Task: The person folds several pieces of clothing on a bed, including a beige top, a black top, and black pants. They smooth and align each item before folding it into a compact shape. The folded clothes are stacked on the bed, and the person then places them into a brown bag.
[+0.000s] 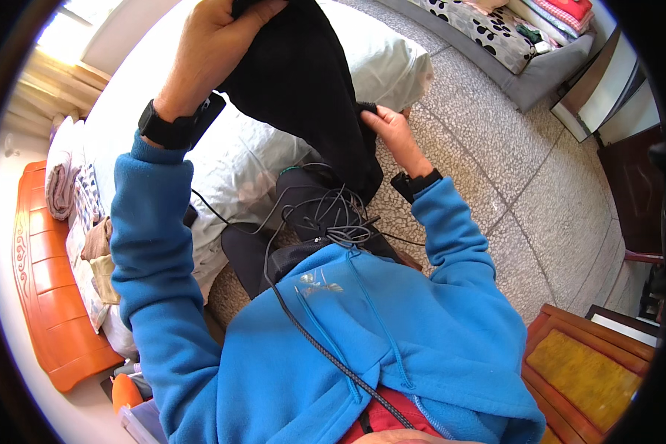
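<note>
A black cloth garment (302, 83) hangs stretched between my hands, in front of the bed. My left hand (216, 50) grips its upper part near the top of the view, and the top end of the cloth runs out of the picture. Lower and to the right, my right hand (394, 130) pinches the garment's edge. Which kind of garment it is cannot be made out. Behind it spreads the pale bedding (244, 150). A tangle of grey cables (347, 225) lies across my lap, just below the garment's lower end.
An orange wooden headboard (61, 277) stands at left, beside folded bedding (64, 186). A grey upholstered bed frame (549, 77) bears a patterned mattress and folded textiles at top right. Speckled floor tiles (477, 150) lie between. A wooden cabinet (585, 372) is at lower right.
</note>
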### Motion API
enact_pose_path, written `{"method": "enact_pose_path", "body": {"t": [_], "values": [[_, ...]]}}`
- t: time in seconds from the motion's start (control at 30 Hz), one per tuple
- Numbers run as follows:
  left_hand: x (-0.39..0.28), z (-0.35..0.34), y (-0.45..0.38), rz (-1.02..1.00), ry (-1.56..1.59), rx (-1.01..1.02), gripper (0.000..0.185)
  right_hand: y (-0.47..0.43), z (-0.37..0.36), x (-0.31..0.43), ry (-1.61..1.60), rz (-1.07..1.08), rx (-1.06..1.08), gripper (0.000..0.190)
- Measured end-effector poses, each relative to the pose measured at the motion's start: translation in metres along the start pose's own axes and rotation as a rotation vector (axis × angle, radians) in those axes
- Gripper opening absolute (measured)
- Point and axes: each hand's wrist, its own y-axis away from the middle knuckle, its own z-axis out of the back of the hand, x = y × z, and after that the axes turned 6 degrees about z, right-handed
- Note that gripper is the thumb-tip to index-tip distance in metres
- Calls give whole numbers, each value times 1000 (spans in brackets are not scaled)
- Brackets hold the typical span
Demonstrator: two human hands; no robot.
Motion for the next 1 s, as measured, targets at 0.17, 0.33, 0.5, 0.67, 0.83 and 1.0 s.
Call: {"method": "enact_pose_path", "body": {"t": [0.17,0.33,0.5,0.67,0.83,1.0], "values": [[2,23,-7,133,135,85,14,-26,35,18,-205,-40,-192,25],[11,49,-2,160,51,75,16,-22,68,61,17,162,-186,23],[-2,41,14,91,46,45,17,-18,96,85,483,242,-305,18],[-16,25,32,128,242,159,20,-12,124,106,471,327,-436,20],[11,-20,18,425,294,208,29,-50,146,149,595,240,-415,25],[38,-12,4,417,851,-156,28,-190,111,192,1331,599,-237,27]]}}
